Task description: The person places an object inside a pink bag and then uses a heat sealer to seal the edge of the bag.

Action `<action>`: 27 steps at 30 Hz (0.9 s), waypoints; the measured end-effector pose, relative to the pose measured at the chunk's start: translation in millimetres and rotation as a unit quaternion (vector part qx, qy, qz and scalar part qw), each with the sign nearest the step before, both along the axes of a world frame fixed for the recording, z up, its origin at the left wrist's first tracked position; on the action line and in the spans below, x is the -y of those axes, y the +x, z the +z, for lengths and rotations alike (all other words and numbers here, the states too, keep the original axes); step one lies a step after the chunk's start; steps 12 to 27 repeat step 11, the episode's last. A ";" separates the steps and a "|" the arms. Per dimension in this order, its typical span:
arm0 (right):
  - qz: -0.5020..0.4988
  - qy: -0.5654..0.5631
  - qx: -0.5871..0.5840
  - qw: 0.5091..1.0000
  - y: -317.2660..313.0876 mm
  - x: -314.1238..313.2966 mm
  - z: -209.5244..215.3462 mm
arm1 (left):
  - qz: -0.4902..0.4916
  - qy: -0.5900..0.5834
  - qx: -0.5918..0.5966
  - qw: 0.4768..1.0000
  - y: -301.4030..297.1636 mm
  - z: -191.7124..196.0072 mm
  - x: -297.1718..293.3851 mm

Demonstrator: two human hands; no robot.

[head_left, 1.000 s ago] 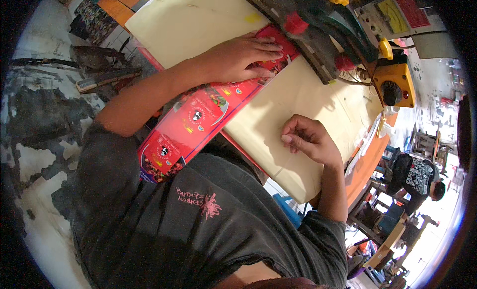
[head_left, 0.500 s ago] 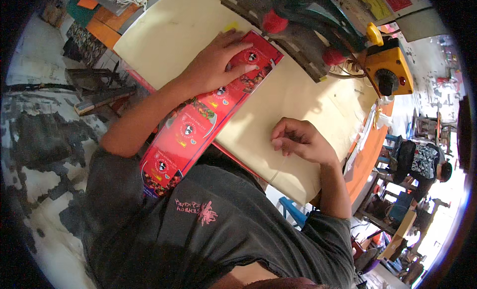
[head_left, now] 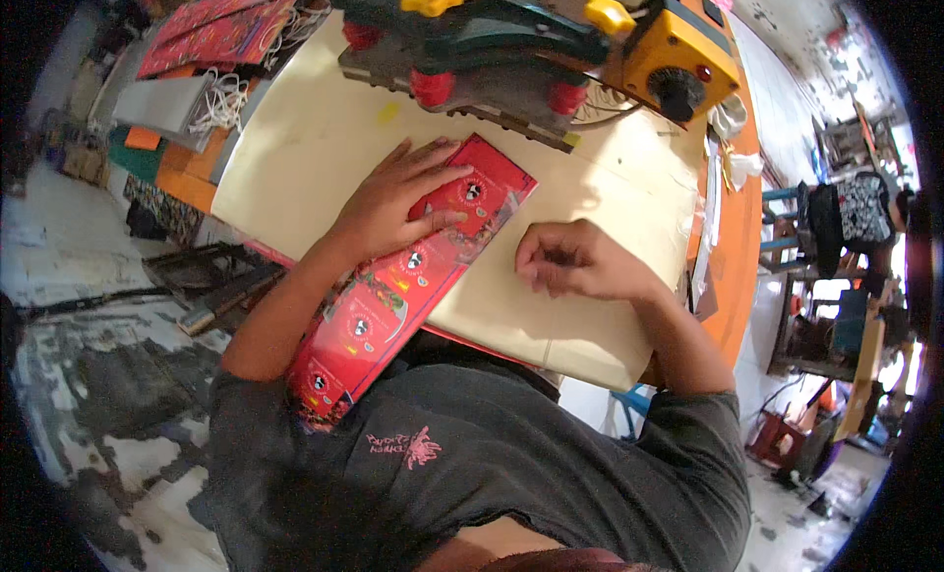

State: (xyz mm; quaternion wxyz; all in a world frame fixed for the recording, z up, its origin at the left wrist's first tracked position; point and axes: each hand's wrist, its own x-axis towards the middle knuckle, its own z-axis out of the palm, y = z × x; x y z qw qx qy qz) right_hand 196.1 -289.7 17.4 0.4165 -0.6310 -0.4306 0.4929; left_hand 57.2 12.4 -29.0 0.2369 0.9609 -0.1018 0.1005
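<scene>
A long, glossy red printed strip, perhaps packaging film, lies slantwise on the cream-coloured table top. Its lower end hangs over the near edge against my dark shirt. My left hand rests flat on the strip's upper part, fingers stretched and thumb apart. To the right of the strip, my right hand is held over the table with its fingers curled in; nothing shows between them. It does not touch the strip.
A dark green machine with red knobs stands along the table's far side. Beside it is a yellow control box with a black dial. More red printed sheets and white cords lie at the far left. A person is off to the right.
The whole view has turned and shifted, showing more of the machine and the far-left sheets. My left hand stays flat on the strip. My right hand remains curled beside it.
</scene>
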 end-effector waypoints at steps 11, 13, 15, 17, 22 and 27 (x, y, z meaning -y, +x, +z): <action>-0.233 0.075 0.222 0.944 23.9 8.1 -26.1 | -0.137 0.078 -0.078 0.984 11.8 17.4 6.2; -0.233 0.075 0.222 0.944 23.9 8.1 -26.1 | -0.137 0.078 -0.078 0.984 11.8 17.4 6.2; -0.233 0.075 0.222 0.944 23.9 8.1 -26.1 | -0.137 0.078 -0.078 0.984 11.8 17.4 6.2; -0.233 0.075 0.222 0.944 23.9 8.1 -26.1 | -0.137 0.078 -0.078 0.984 11.8 17.4 6.2; -0.233 0.075 0.222 0.944 23.9 8.1 -26.1 | -0.137 0.078 -0.078 0.984 11.8 17.4 6.2; -0.233 0.075 0.222 0.944 23.9 8.1 -26.1 | -0.137 0.078 -0.078 0.984 11.8 17.4 6.2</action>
